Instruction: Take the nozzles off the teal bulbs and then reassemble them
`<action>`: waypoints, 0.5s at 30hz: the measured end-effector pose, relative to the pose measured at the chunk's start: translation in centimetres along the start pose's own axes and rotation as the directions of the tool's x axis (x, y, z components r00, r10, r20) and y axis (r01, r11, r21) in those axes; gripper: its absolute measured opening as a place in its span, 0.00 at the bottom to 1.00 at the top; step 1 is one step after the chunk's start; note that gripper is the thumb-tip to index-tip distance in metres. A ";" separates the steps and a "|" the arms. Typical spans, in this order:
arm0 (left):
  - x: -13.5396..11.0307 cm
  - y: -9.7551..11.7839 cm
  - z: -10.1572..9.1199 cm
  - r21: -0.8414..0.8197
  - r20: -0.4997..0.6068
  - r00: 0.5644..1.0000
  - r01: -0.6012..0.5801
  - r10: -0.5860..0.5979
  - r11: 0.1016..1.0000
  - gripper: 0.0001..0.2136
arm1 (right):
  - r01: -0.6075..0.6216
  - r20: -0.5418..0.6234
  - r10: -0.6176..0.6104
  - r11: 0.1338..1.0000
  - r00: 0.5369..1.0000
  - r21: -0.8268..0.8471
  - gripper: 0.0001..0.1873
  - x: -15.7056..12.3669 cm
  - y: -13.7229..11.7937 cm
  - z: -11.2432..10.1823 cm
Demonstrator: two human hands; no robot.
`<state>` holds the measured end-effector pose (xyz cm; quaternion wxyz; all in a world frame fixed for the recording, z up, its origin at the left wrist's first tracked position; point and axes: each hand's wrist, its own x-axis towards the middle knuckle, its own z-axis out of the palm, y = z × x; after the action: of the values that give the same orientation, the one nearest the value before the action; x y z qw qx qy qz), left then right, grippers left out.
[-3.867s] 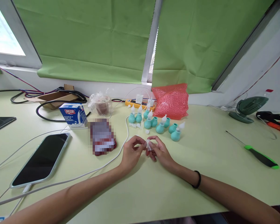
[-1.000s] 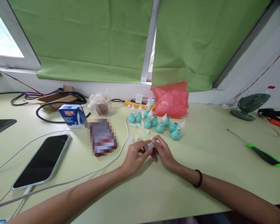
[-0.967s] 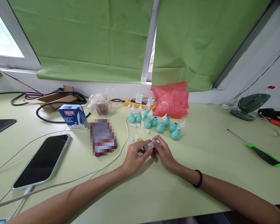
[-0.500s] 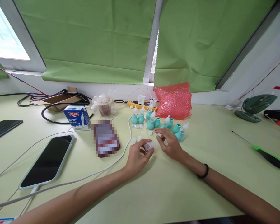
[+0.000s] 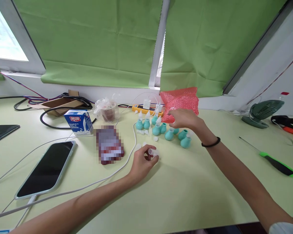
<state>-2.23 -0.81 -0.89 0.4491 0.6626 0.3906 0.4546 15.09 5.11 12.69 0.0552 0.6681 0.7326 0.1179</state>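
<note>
My left hand [image 5: 143, 162] pinches a short translucent plastic tube [image 5: 153, 152] between thumb and fingers, its round open end showing, just above the table. My right hand [image 5: 185, 119] hovers over the teal squeeze bulbs, its thumb and fingers apart and nothing visible between them. Several bulbs stand in a loose group; one teal bulb [image 5: 156, 130] has a white pointed tip [image 5: 158, 121], while another teal bulb [image 5: 183, 134] shows an open neck. In front of them lie a small clear tube [image 5: 140, 131] and a small white cap [image 5: 155, 138].
A pink bubble-wrap bag [image 5: 179, 100] and a yellow power strip [image 5: 139, 109] are behind the bulbs. Leftward are a blue milk carton [image 5: 78, 123], a blurred phone [image 5: 109, 144], another phone [image 5: 47, 169] and a white cable [image 5: 112, 175]. A screwdriver [image 5: 278, 164] and green fan [image 5: 265, 110] are on the right.
My right hand has moved away from the left, up and rightward over the bulbs. My left hand keeps the tube, whose round end now shows.
</note>
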 end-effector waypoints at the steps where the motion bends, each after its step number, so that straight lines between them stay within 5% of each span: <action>1: 0.0 -0.1 0.0 -0.004 0.005 1.000 0.006 -0.006 1.000 0.10 | -0.012 0.042 0.013 1.000 0.999 -0.019 0.19 0.5 -0.1 -0.2; 9: 0.1 0.1 -0.1 -0.004 0.024 1.000 0.017 -0.017 1.000 0.10 | -0.012 0.170 0.010 1.000 0.985 0.008 0.18 4.2 -0.8 1.7; 15: 0.1 0.0 0.0 0.059 -0.015 0.999 -0.037 0.038 0.998 0.10 | -0.007 0.063 0.005 0.999 0.998 0.039 0.12 4.6 -1.4 3.9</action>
<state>-2.20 -0.78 -0.84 0.4175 0.6790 0.3948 0.4568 14.16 9.89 8.92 0.0649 0.6746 0.7307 0.0824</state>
